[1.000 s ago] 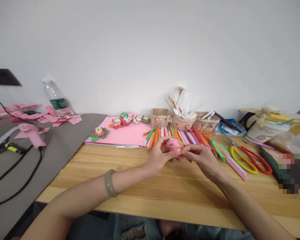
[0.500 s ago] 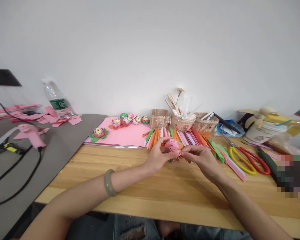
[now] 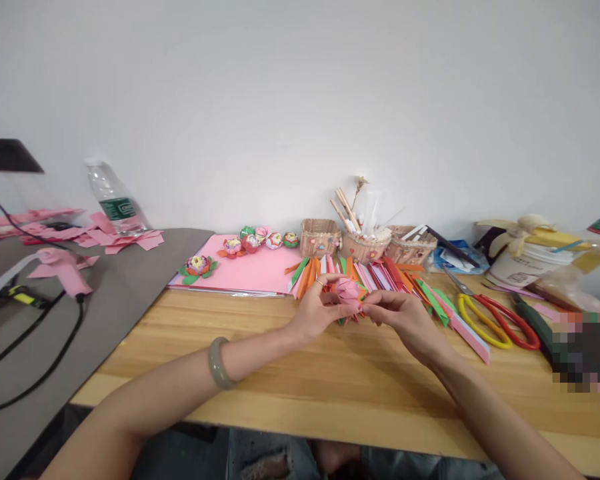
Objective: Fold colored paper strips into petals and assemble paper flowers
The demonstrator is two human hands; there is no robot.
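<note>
A small pink folded-paper flower [image 3: 348,289] is held above the wooden table, in front of the baskets. My left hand [image 3: 320,312] grips it from the left, thumb below and fingers around its side. From the right, the thumb and fingertips of my right hand [image 3: 400,320] pinch at its lower edge. Behind and below the flower lie many folded paper strips [image 3: 380,275] in orange, green, red, white and pink. Several finished paper flowers [image 3: 233,247] sit on a pink sheet [image 3: 250,273] to the left.
Three woven baskets [image 3: 320,237] stand by the wall, one with sticks. Scissors [image 3: 485,313] and a white cup [image 3: 523,265] are at the right. A pink glue gun [image 3: 63,270], cables, pink paper scraps [image 3: 105,233] and a bottle [image 3: 113,200] are on the grey surface at left.
</note>
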